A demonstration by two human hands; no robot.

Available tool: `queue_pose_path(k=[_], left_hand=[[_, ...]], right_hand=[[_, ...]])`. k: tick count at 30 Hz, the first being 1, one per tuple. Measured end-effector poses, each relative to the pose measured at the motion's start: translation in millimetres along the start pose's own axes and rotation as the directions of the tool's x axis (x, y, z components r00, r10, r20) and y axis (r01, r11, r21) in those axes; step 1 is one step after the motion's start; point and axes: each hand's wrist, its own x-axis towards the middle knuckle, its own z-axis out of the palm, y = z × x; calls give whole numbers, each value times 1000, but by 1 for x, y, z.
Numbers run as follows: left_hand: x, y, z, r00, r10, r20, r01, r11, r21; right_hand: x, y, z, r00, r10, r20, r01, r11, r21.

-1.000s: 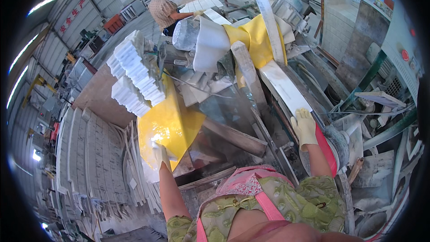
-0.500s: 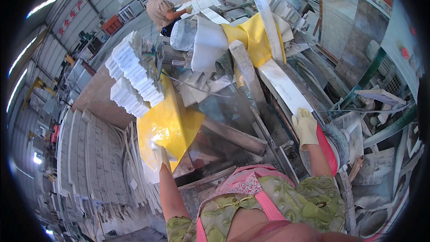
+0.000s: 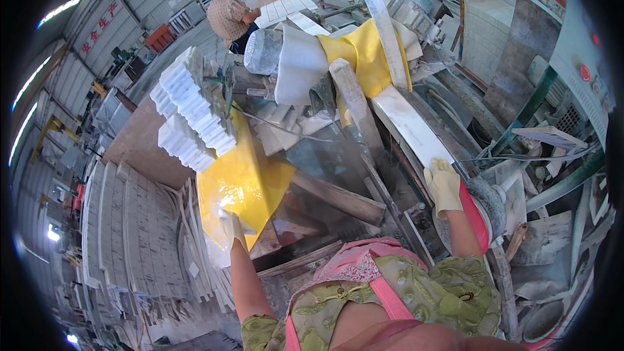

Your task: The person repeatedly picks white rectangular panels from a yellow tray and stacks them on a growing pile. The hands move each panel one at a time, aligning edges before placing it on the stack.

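My right hand, in a pale cream glove, grips the near end of a long white stone strip, fingers together over it and thumb at its left edge. The strip lies lengthwise on a narrow machine bed, with a red belt showing beyond my wrist. To the left, my gloved left hand touches the lower part of a wet, shiny yellow sheet. Glare hides its fingers. Stacked white stone strips with stepped ends stand at the far end of that sheet.
A wooden beam slants between my arms. Another yellow sheet drapes over the machine ahead, under a grey post. Long slabs stand at left. A control panel is at right. A person in a white cap works farther off.
Both of my hands stay nearly in place, and the strip shows no clear movement. The view shifts slightly. The other person's hand has drawn back toward their body.
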Motion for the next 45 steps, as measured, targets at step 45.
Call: queue_pose_path(k=[45], left_hand=[[51, -50, 35, 999, 40, 26, -36, 988, -153]], right_hand=[[31, 32, -21, 957, -284, 65, 281, 959, 45]])
